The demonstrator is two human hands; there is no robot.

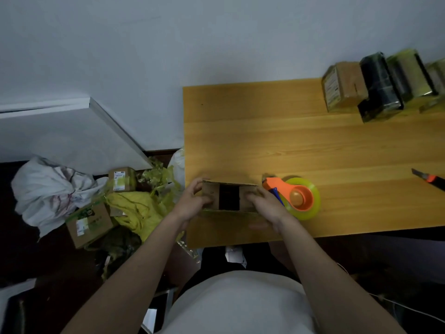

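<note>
cardboard box (228, 212) at lower centre of frame, by the wooden table's (313, 141) near edge | long axis runs left-right, top faces up at me (dark gap between the end flaps) | left hand (192, 201) curls round its left end, right hand (267, 203) grips the right flap, neither nearer | I judge the flaps fold inward next | tape dispenser (298, 197) just right of the right hand

a: can any writing be read here?
b: none clearly. white printed labels sit on a small box (119, 180) and a larger box (83, 225) left of the table (289, 141), and on a wrapped parcel (342, 90) at its far right. the open carton (212, 189) bears a small dark mark. all too blurred to make out.
</note>
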